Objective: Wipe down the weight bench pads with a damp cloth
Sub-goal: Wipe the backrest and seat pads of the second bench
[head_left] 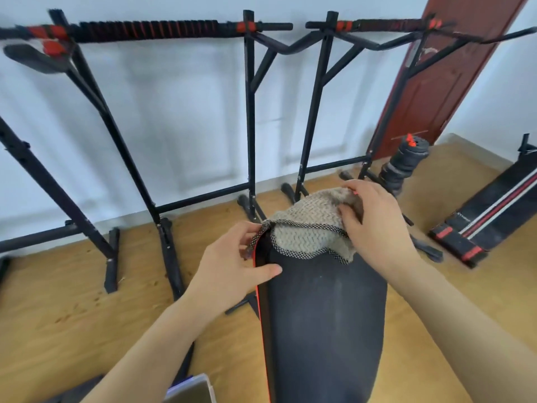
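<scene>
Grey cloth (308, 228) draped over far end of bench pad (325, 315), right hand (374, 222) fingers curled gripping its far side, left hand (232, 266) pinching the left hem; pad's long axis runs toward the person, so probably wipe inward.

**Item 1.** Long black upholstered weight bench pad (325, 315) with a rounded far end and a red-orange strip down its left side edge. It runs lengthwise away from the viewer, in the lower middle of the view. The surface is matt, with faint pale specks and smears. Item 2 covers its far end.

**Item 2.** Beige-grey cloth (308, 225) of wavy knitted texture with a black-and-white checked hem. It lies crumpled and draped over the pad's far end. The hem curves across the pad's width, and the left corner hangs over the side edge. The left hand (232, 266) holds that corner, thumb on the pad. The right hand (374, 225) grips the bunched far right part.
</scene>
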